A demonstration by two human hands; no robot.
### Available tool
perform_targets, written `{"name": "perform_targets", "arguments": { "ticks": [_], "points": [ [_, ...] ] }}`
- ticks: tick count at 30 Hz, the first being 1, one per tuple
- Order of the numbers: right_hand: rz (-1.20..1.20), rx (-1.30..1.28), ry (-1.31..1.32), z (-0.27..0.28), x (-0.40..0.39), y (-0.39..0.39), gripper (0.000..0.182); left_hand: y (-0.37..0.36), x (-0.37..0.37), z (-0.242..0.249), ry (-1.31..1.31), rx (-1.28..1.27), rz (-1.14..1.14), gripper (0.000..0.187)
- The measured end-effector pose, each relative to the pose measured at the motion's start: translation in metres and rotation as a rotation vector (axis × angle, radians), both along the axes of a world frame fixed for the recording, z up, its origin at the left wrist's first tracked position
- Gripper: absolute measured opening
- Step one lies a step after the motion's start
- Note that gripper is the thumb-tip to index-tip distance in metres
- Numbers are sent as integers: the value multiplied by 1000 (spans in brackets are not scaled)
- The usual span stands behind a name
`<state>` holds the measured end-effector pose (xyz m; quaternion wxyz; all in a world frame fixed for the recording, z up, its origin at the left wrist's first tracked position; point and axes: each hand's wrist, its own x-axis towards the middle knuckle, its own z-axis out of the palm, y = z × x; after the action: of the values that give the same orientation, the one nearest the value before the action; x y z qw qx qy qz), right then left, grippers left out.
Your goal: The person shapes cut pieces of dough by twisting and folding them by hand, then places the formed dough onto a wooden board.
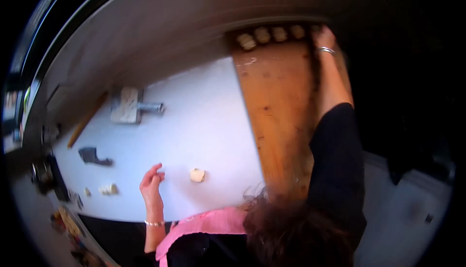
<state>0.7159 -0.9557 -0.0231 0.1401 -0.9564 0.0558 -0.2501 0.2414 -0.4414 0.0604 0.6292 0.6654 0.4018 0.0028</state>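
My right hand point(324, 38) reaches to the far right corner of a wooden board point(276, 102). Its fingers are blurred, beside the last of a row of pale, dough-like lumps point(262, 35) along the board's far edge. Whether it grips that lump I cannot make out. My left hand point(153, 178) hovers near the front of a white work surface point(208, 116), fingers loosely bent and apart, with nothing in them. To its right lies a single pale dough piece point(197, 175).
On the left lie a dark, cleaver-like blade point(94, 156), a wooden rolling pin point(87, 119) and a pale block with a metal cylinder point(127, 105). Small dough pieces point(108, 189) sit near the front left. A dark wall point(160, 29) curves behind the work surface.
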Motion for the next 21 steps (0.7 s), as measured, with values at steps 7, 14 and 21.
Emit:
{"name": "perform_targets", "arguments": {
  "ticks": [7, 14, 21],
  "points": [
    [177, -325, 273, -19, 51, -88, 34, 22, -61, -24, -496, 404, -571, 97],
    [200, 337, -45, 88, -50, -40, 36, 91, -57, -23, -406, 259, 438, 18],
    [912, 702, 677, 72, -359, 388, 38, 182, -119, -30, -339, 315, 661, 17]
  ]
}}
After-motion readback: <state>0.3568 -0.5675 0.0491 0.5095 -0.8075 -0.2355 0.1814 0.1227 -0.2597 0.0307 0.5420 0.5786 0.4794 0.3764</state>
